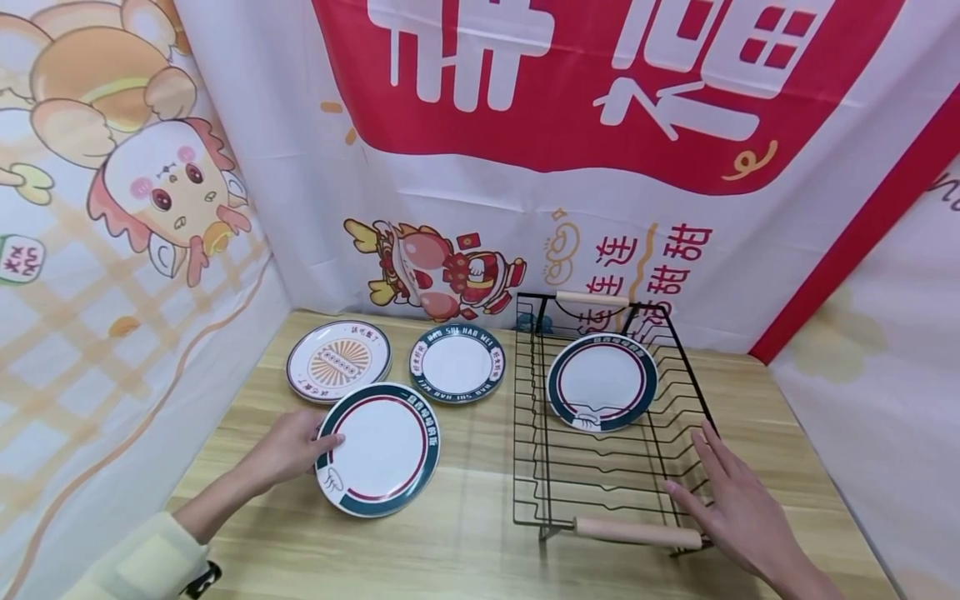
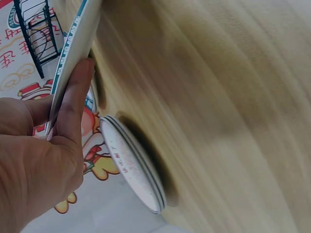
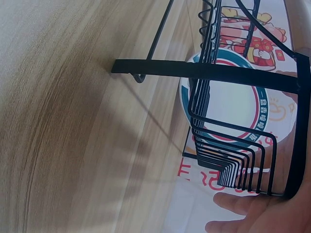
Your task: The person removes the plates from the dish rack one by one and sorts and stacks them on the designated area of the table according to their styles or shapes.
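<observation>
My left hand pinches a white plate with a dark green rim and red inner ring, thumb on top and fingers beneath. The left wrist view shows this plate edge-on, raised above the table. A similar plate leans in the black wire dish rack, towards its far end. At the rack's right side is my right hand, its fingers extended along the side rail and its thumb over the wires. In the right wrist view, fingers show beside the rack's wire loops.
A stack of white plates with an orange sunburst print lies at the back left of the wooden table. Beside it lies a smaller green-rimmed plate. A printed cloth hangs behind the table.
</observation>
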`<state>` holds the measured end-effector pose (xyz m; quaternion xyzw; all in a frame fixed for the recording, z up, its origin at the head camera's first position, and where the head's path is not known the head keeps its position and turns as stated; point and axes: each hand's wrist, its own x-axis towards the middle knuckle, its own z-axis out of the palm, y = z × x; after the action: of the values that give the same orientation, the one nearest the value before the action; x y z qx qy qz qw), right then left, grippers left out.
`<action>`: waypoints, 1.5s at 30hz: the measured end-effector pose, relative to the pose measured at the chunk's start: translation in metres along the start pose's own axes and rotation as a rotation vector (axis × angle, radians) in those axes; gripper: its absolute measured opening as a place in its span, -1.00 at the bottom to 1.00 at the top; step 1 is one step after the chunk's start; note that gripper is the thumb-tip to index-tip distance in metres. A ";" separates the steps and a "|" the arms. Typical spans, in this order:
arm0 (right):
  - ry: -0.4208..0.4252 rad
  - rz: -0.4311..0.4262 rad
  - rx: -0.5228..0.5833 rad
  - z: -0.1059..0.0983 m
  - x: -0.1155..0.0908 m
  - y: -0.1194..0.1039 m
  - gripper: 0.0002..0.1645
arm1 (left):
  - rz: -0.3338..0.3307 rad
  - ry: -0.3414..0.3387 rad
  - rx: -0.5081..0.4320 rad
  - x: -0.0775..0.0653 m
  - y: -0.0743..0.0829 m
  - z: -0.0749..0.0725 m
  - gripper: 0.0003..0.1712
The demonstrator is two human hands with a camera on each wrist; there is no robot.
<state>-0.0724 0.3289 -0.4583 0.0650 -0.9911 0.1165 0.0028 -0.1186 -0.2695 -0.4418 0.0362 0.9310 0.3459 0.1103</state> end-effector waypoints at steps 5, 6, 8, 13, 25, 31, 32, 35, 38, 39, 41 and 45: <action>0.010 -0.007 0.007 0.001 -0.001 0.000 0.15 | -0.047 -0.022 -0.016 0.003 -0.009 0.003 -0.84; 0.012 -0.009 0.009 0.001 -0.001 0.000 0.15 | -0.048 -0.024 -0.014 0.004 -0.011 0.004 -0.85; 0.012 -0.006 0.012 0.001 -0.002 -0.001 0.15 | -0.042 -0.023 -0.002 0.005 -0.015 0.004 -0.87; 0.013 -0.003 0.012 0.002 -0.001 -0.001 0.15 | -0.055 -0.036 -0.004 0.005 -0.023 0.007 -0.86; 0.013 0.001 0.010 0.002 -0.001 -0.001 0.16 | -0.162 -0.099 0.017 0.006 -0.035 0.016 -0.76; 0.014 0.001 0.010 0.001 -0.001 -0.001 0.15 | -0.187 -0.154 0.038 0.005 -0.034 0.015 -0.68; 0.016 0.000 0.011 0.001 -0.001 -0.001 0.15 | -0.189 -0.161 0.044 0.004 -0.034 0.015 -0.67; 0.018 -0.001 0.008 0.001 -0.001 -0.001 0.15 | -0.187 -0.180 0.071 0.004 -0.036 0.016 -0.64; 0.021 -0.001 0.010 0.001 -0.002 0.000 0.15 | -0.184 -0.187 0.118 0.003 -0.037 0.017 -0.62; 0.021 0.000 0.011 0.002 -0.002 0.000 0.15 | -0.188 -0.185 0.132 0.003 -0.038 0.018 -0.61; 0.022 0.000 0.013 0.002 -0.002 -0.001 0.15 | -0.192 -0.177 0.158 0.002 -0.038 0.018 -0.60; 0.020 0.000 0.009 0.002 -0.001 0.000 0.15 | -0.197 -0.159 0.182 0.002 -0.039 0.020 -0.59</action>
<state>-0.0713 0.3289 -0.4604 0.0638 -0.9905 0.1216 0.0125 -0.1152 -0.2859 -0.4825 -0.0182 0.9459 0.2439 0.2135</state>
